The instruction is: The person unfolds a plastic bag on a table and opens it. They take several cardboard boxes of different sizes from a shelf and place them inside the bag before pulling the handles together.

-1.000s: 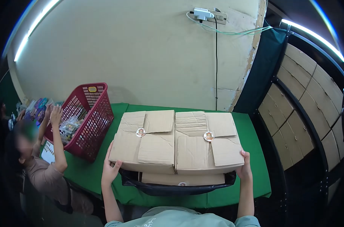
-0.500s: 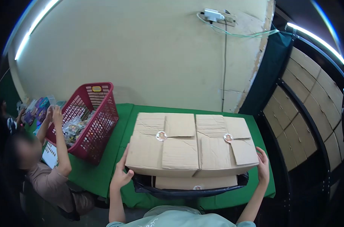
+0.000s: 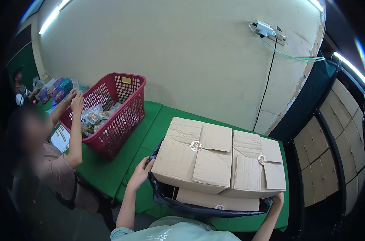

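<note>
Two closed cardboard boxes, a left one (image 3: 212, 168) and a right one (image 3: 252, 176), lie side by side, each with a round sticker. They rest in a black plastic bag (image 3: 166, 197) on the green table. Another cardboard box (image 3: 214, 199) shows beneath their near edge. My left hand (image 3: 141, 172) pinches the bag's rim at the left box's corner. At the right box's near right corner is my right hand (image 3: 278, 199), its fingers mostly hidden behind the box and bag.
A red basket (image 3: 124, 128) of plastic packets stands left on the green table (image 3: 144, 140). A co-worker (image 3: 58, 160) beside it raises both hands. Another person (image 3: 24, 92) is farther back. Stacked boxes (image 3: 323, 148) fill shelving at the right.
The view has turned left, so the boxes appear farther right. My left hand has gone from the box's side to the bag's rim. My right hand has moved lower along the right box.
</note>
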A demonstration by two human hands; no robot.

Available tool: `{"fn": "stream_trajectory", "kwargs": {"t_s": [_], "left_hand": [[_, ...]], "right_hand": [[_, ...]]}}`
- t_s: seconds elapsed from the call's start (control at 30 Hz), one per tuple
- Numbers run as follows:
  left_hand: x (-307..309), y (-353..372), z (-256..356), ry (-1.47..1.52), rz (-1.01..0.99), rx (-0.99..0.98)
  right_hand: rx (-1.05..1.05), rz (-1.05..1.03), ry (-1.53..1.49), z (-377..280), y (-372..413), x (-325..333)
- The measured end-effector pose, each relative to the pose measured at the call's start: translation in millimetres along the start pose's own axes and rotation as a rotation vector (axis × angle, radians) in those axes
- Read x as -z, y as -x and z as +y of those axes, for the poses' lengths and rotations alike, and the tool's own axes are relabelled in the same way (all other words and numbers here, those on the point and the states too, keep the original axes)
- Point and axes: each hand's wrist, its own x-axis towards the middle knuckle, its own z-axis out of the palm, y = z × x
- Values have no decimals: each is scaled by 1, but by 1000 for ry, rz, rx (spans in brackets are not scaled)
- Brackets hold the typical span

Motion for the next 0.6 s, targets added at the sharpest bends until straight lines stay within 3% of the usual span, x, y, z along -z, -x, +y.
{"fn": "stream_trajectory", "kwargs": {"t_s": [0.07, 0.1, 0.2, 0.23, 0.33, 0.43, 0.53, 0.6], "left_hand": [[-4, 1, 1, 53, 61, 84], [-1, -10, -15, 126, -38, 48], [-10, 6, -2, 352, -142, 372], [-12, 5, -13, 461, -194, 389], [-15, 8, -34, 681, -246, 432], [-16, 0, -79, 430, -280, 331], [-13, 4, -75, 568, -266, 402], [-14, 4, -78, 512, -234, 287]], "right_hand": [[-12, 20, -35, 6, 0, 0], [-26, 32, -63, 11, 1, -1], [-85, 65, -169, 35, 13, -1], [-100, 74, -203, 42, 17, -1], [-138, 109, -289, 65, 26, -2], [-163, 128, -344, 84, 32, -4], [-180, 144, -380, 96, 36, -6], [-182, 151, -395, 98, 37, -5]]}}
